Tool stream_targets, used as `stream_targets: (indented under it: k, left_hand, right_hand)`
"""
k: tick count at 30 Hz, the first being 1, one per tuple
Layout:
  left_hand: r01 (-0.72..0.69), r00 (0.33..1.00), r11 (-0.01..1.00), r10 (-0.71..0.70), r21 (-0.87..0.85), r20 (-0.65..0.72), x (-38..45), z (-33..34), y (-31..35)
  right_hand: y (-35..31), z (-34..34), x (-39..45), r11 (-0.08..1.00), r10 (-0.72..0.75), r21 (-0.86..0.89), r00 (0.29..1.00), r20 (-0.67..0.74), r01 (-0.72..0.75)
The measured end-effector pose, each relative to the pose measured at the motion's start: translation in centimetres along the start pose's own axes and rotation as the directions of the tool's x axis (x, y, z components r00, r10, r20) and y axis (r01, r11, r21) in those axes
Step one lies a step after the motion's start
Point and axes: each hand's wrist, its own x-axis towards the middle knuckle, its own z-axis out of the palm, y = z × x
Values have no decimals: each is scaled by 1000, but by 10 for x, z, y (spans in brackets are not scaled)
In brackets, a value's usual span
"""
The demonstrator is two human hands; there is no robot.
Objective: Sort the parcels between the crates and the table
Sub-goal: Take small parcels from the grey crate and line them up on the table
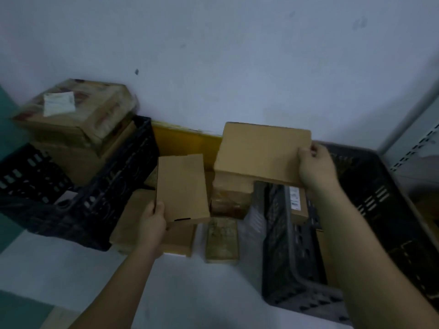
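My left hand [153,222] grips the lower left corner of a small flat brown parcel [181,188], held tilted above the white table [190,293]. My right hand [314,166] grips the right edge of a wider brown parcel [261,151], held over a stack of boxes [231,195]. A black crate [95,205] at the left holds large cardboard boxes, the top one [78,108] bearing a white label. A grey crate [292,252] at the right holds a labelled parcel [297,205].
A flat brown box [133,224] and a small worn parcel [222,241] lie on the table below my hands. Another black crate [384,205] sits at the far right beside a metal shelf upright [418,143]. A white wall rises behind.
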Motion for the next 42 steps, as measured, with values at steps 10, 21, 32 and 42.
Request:
stream_targets:
  k: [10, 21, 32, 42]
  left_hand:
    - [45, 996, 989, -55, 144, 68, 30, -43, -10]
    - [40, 997, 854, -68, 518, 35, 69, -24, -45]
    - [-180, 981, 59, 90, 982, 174, 67, -10, -47]
    - [-307, 906, -24, 297, 951, 300, 52, 18, -16]
  right_hand:
    - [41, 134, -41, 854, 447, 324, 893, -58, -407]
    - [86, 173, -44, 929, 368, 38, 908, -198, -368]
    - [88, 163, -26, 792, 258, -560, 965, -53, -243]
    - [52, 136, -53, 603, -133, -775, 982, 135, 188]
